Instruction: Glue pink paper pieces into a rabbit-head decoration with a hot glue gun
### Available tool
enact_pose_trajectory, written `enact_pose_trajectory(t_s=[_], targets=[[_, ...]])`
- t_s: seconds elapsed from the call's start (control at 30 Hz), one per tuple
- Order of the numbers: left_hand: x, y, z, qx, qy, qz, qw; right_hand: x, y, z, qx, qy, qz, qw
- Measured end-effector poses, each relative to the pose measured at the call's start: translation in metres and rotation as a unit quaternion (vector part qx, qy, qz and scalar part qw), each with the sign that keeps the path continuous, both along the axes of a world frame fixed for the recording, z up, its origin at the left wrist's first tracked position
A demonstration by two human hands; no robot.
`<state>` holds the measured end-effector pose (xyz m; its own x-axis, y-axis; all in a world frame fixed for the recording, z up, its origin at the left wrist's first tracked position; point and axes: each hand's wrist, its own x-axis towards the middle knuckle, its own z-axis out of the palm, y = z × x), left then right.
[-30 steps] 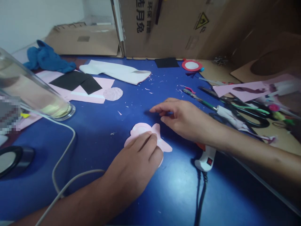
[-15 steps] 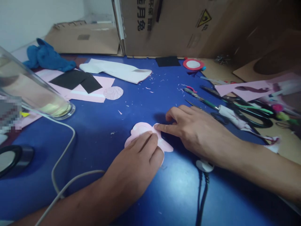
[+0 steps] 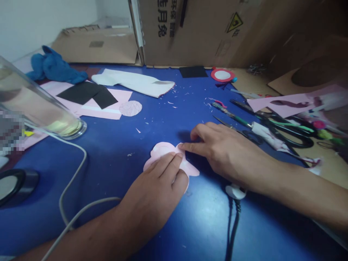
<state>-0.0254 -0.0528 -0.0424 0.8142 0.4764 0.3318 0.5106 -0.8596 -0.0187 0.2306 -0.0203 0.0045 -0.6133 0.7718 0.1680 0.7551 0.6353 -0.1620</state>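
A pink lobed paper cutout (image 3: 162,149) lies flat on the blue table (image 3: 114,137). My left hand (image 3: 160,185) lies on top of it, fingers flat and together, pressing it down. My right hand (image 3: 223,150) reaches in from the right; its index fingertip touches the cutout's upper right edge, the other fingers loosely curled and holding nothing. A white glue gun (image 3: 235,191) with a black cord lies under my right wrist, mostly hidden.
A clear glass (image 3: 40,108) lies on its side at left, with a grey cable (image 3: 73,181) in front. Pink and black paper sheets (image 3: 92,98), white cloth (image 3: 136,82), blue cloth (image 3: 54,67), scissors (image 3: 288,132) and cardboard boxes (image 3: 190,32) lie around.
My right hand has moved down and left from hovering above the table to touching the cutout's edge with its index finger. It now covers most of the glue gun. My left hand stays put.
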Motion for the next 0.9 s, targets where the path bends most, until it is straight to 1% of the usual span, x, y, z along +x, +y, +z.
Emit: enact_pose_trajectory(t_s=[0.03,0.07,0.1,0.13,0.17,0.23,0.3,0.33,0.4,0.47,0.5,0.57,0.67,0.77,0.9], targets=[[0.000,0.000,0.000,0.001,0.001,0.000,1.000,0.000,0.001,0.002,-0.025,0.064,-0.028,0.997],[0.000,0.000,0.001,0.002,0.003,0.001,1.000,0.000,0.002,0.005,-0.056,0.133,-0.061,0.988],[0.000,0.000,0.001,0.003,0.006,0.001,1.000,-0.001,0.003,0.008,-0.090,0.199,-0.096,0.971],[0.000,0.001,0.002,0.004,0.009,0.003,1.000,-0.003,0.005,0.011,-0.134,0.257,-0.131,0.948],[0.000,0.001,0.003,0.007,0.009,0.004,1.000,-0.004,0.006,0.013,-0.187,0.310,-0.159,0.919],[0.001,0.001,0.003,0.010,0.005,0.008,1.000,-0.008,0.008,0.017,-0.293,0.408,-0.200,0.841],[0.001,0.001,0.003,0.013,0.002,0.010,1.000,-0.012,0.009,0.017,-0.369,0.485,-0.230,0.759],[0.001,0.001,0.003,0.012,0.002,0.010,1.000,-0.014,0.009,0.016,-0.394,0.512,-0.243,0.723],[0.001,0.001,0.002,0.011,0.002,0.007,1.000,-0.017,0.010,0.015,-0.429,0.548,-0.263,0.668],[0.001,0.000,0.000,0.013,-0.001,0.002,1.000,-0.019,0.012,0.014,-0.453,0.565,-0.276,0.632],[0.001,0.000,0.000,0.014,-0.001,0.001,1.000,-0.020,0.012,0.014,-0.460,0.570,-0.281,0.620],[0.001,0.000,-0.001,0.014,0.001,0.002,1.000,-0.022,0.013,0.014,-0.467,0.575,-0.288,0.607],[0.001,0.000,-0.001,0.011,0.012,0.007,1.000,-0.024,0.015,0.015,-0.471,0.574,-0.294,0.601],[0.001,0.001,0.001,0.008,0.015,0.005,1.000,-0.023,0.017,0.013,-0.468,0.570,-0.292,0.609],[0.001,0.001,0.002,0.009,-0.001,-0.001,1.000,-0.019,0.018,0.009,-0.458,0.554,-0.264,0.643]])
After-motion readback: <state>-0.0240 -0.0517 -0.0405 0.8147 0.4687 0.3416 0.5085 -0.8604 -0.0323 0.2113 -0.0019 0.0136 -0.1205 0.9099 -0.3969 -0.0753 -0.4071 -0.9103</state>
